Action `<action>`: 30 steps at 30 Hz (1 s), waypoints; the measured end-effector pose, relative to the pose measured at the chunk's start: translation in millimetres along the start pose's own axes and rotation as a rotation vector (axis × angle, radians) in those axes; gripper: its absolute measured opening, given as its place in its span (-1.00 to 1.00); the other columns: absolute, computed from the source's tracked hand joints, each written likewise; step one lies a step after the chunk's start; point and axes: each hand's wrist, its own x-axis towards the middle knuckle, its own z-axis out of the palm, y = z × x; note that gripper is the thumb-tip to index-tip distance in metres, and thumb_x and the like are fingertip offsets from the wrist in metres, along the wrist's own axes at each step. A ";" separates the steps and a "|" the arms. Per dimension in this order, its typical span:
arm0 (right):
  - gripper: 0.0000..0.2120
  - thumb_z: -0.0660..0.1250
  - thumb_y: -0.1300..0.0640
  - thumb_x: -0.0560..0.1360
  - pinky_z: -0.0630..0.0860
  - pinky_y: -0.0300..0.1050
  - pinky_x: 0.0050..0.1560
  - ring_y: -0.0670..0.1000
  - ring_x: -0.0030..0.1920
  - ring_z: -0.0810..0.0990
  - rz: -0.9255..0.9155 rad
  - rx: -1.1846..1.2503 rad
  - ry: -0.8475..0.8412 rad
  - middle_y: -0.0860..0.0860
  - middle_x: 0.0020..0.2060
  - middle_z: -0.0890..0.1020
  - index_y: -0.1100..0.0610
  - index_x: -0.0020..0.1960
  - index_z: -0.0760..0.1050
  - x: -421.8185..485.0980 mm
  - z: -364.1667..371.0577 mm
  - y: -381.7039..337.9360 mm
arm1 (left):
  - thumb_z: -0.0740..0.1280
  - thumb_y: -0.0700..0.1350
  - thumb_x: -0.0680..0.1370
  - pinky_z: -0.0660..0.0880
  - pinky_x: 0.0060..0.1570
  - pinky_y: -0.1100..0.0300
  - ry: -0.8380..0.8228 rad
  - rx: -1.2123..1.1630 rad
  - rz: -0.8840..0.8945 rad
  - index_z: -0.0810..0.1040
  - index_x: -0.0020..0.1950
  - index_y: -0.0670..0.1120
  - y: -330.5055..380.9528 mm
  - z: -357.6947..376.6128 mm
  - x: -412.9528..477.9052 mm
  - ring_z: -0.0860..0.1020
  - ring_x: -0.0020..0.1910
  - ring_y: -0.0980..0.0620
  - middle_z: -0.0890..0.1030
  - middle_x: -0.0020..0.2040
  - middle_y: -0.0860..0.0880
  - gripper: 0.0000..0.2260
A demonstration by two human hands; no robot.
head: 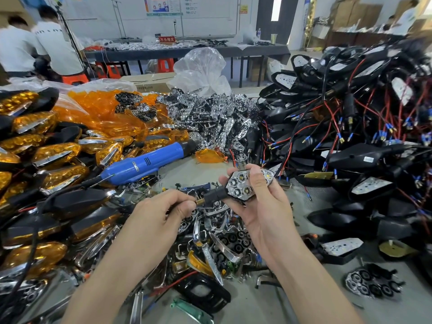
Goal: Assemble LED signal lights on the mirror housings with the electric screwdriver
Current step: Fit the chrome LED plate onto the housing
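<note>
Nearest, loose chrome trims (222,244) litter the counter (257,307). Above them the right grip (261,206) curls round a signal light (242,187), its chrome face up and the thumb lying across it. The left grip (163,213) pinches the brass end of the light's black stem (214,196). Farther left lies the blue electric screwdriver (145,162), untouched. Finished amber lights (46,148) are heaped at the left, chrome reflectors (210,113) lie beyond, and black wired housings (350,113) are piled at the right.
</note>
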 end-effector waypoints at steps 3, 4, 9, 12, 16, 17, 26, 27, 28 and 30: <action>-0.72 0.31 -0.04 0.50 0.69 0.07 0.02 0.11 0.03 0.74 -0.010 -0.032 0.016 0.07 -0.04 0.75 0.13 0.10 0.52 0.6 -0.8 0.6 | 0.28 0.11 0.58 0.32 -0.44 0.32 -0.013 0.001 0.000 0.50 0.01 0.37 1.3 0.0 -1.0 0.46 -0.41 0.24 0.59 -0.23 0.28 -0.89; -0.71 0.31 -0.04 0.50 0.71 0.05 0.00 0.11 0.02 0.74 -0.013 -0.034 0.020 0.07 -0.03 0.75 0.13 0.11 0.52 0.9 -1.0 0.7 | 0.27 0.13 0.58 0.32 -0.41 0.33 -0.017 0.000 0.000 0.51 0.01 0.37 1.7 0.1 -1.3 0.48 -0.37 0.25 0.59 -0.21 0.29 -0.89; -0.65 0.31 -0.07 0.53 0.70 0.00 -0.04 0.11 0.10 0.72 -0.003 -0.099 0.014 0.07 0.00 0.74 0.18 0.16 0.53 0.5 -1.0 4.7 | 0.11 0.33 0.53 0.45 -0.07 0.32 -0.015 -0.025 0.052 0.53 0.14 0.35 7.7 0.1 -1.5 0.52 0.05 0.40 0.55 0.04 0.46 -0.70; -0.67 0.31 -0.09 0.55 0.66 0.00 -0.01 0.13 0.14 0.69 0.005 -0.157 -0.034 0.09 0.07 0.72 0.13 0.15 0.58 -1.7 1.1 11.9 | 0.06 0.36 0.57 0.42 0.02 0.37 0.004 0.005 0.132 0.50 0.26 0.28 17.4 6.2 1.1 0.49 0.13 0.41 0.53 0.11 0.42 -0.61; -0.70 0.33 -0.08 0.54 0.66 0.02 0.00 0.06 0.07 0.70 0.026 -0.173 -0.098 0.04 0.01 0.72 0.08 0.11 0.66 -4.6 3.6 17.5 | 0.11 0.25 0.62 0.38 0.00 0.41 -0.024 0.005 0.153 0.51 0.24 0.20 26.6 17.0 5.6 0.49 0.08 0.31 0.51 0.02 0.28 -0.69; -0.65 0.33 -0.08 0.54 0.66 0.02 -0.01 0.05 0.06 0.70 0.040 -0.175 -0.102 0.05 0.00 0.72 0.13 0.17 0.64 -4.8 3.8 17.6 | 0.13 0.22 0.61 0.37 -0.05 0.44 -0.051 -0.025 0.139 0.50 0.20 0.22 26.6 18.2 6.3 0.50 0.05 0.33 0.51 -0.01 0.30 -0.75; -0.77 0.32 -0.06 0.54 0.67 0.07 -0.04 0.22 0.20 0.63 0.057 -0.174 -0.135 0.23 0.17 0.64 0.03 -0.04 0.68 -5.0 7.3 18.3 | 0.20 0.03 0.66 0.32 -0.40 0.48 -0.145 -0.204 -0.009 0.53 0.06 0.12 25.2 22.2 9.0 0.49 -0.36 0.41 0.52 -0.36 0.43 -0.89; -0.75 0.31 -0.07 0.54 0.67 0.08 -0.03 0.23 0.21 0.62 0.054 -0.184 -0.133 0.21 0.16 0.65 0.06 -0.02 0.68 -5.1 7.2 19.1 | 0.21 0.03 0.66 0.31 -0.40 0.43 -0.137 -0.216 -0.042 0.53 0.04 0.10 24.0 23.3 9.4 0.48 -0.37 0.38 0.52 -0.38 0.41 -0.88; -0.73 0.31 -0.07 0.55 0.67 0.09 -0.03 0.24 0.22 0.62 0.051 -0.195 -0.131 0.20 0.16 0.65 0.10 0.01 0.67 -5.2 6.9 20.1 | 0.22 0.04 0.65 0.30 -0.38 0.37 -0.123 -0.219 -0.073 0.53 0.01 0.08 23.2 24.3 9.5 0.47 -0.38 0.33 0.52 -0.39 0.37 -0.87; -0.68 0.30 -0.09 0.55 0.67 0.11 -0.02 0.26 0.23 0.62 0.050 -0.216 -0.128 0.19 0.17 0.66 0.15 0.05 0.64 -5.3 6.8 21.4 | 0.23 0.04 0.65 0.31 -0.32 0.20 -0.107 -0.220 -0.114 0.53 -0.04 0.05 22.4 26.0 9.5 0.44 -0.40 0.25 0.51 -0.43 0.30 -0.85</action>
